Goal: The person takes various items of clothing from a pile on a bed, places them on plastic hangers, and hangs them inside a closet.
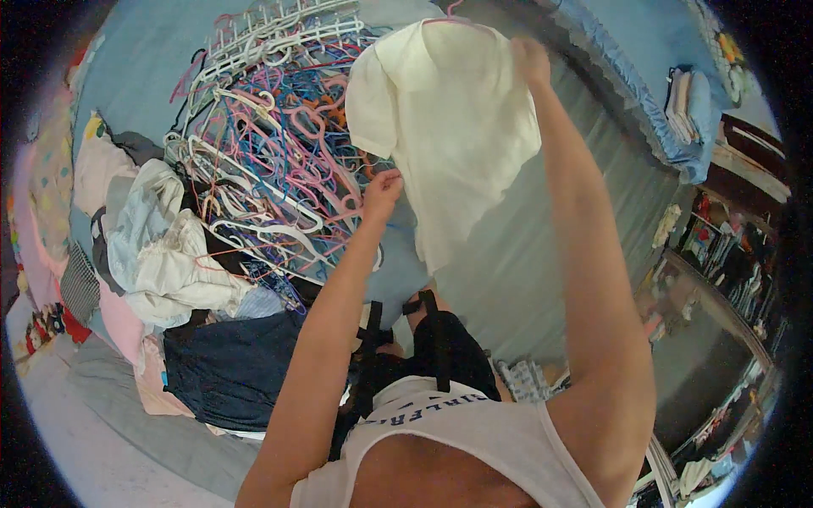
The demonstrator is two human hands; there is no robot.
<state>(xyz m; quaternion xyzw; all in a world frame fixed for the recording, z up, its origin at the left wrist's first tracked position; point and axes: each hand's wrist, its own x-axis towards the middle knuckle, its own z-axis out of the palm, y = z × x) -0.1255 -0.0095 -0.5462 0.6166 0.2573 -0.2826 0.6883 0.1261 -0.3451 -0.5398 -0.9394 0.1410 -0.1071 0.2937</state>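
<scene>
A cream-white short-sleeved shirt [461, 118] hangs in front of me, its neck on a pink clothes hanger [455, 10] whose hook shows at the top edge. My right hand [531, 61], arm stretched far out, is closed on the shirt's shoulder at the right; its fingers are partly hidden. Lower down, my left hand [384, 190] pinches the shirt's left side edge below the sleeve. The lower part of the shirt drapes down toward my knees. Just left of the shirt lies a big heap of pink, blue and white hangers [296, 144].
White multi-clip hangers [279, 38] lie at the far end of the heap. Piled clothes [161, 245] and a dark folded garment [233, 368] sit at the left on the bed [127, 51]. A blue ruffled bedspread [610, 51] and a mirror [703, 364] stand to the right.
</scene>
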